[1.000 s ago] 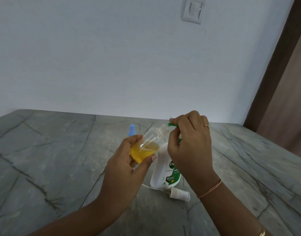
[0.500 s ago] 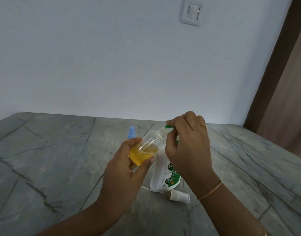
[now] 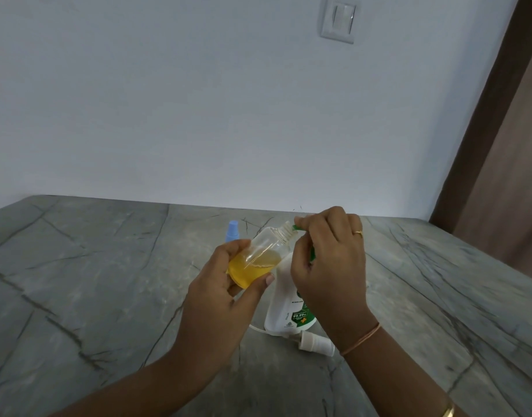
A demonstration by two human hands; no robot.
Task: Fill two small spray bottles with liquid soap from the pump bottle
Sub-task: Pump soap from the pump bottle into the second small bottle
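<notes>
The left hand (image 3: 228, 284) is wrapped around the lower half of a small clear spray bottle (image 3: 260, 255), fingers on the far side and thumb across the near side, holding it above the grey stone counter (image 3: 93, 281). The bottle is tilted, its open threaded neck pointing up and to the right, and yellow liquid soap fills roughly the lower third, pooled at the base end in the palm.

The right hand (image 3: 331, 263) is curled closed over the green pump head (image 3: 298, 227) of a white pump bottle (image 3: 286, 308). Only the green nozzle tip shows past the fingertips, meeting the spray bottle's neck. The pump bottle stands on the counter just right of and below the tilted bottle, largely hidden by the right hand. Its label has a green panel on which "99.99%" can be read; the brand name above is covered by the hand and the other print is too small to make out. A ring sits on one finger of the right hand, and a thin bangle circles that wrist.

On the counter just near of the pump bottle lies a white spray cap (image 3: 314, 343) on its side, with its thin dip tube running left behind the bottle's base. Farther back, just beyond the left hand, the blue cap (image 3: 232, 231) of a second spray bottle stands upright. A white wall switch (image 3: 338, 21) is mounted on the pale wall above.
</notes>
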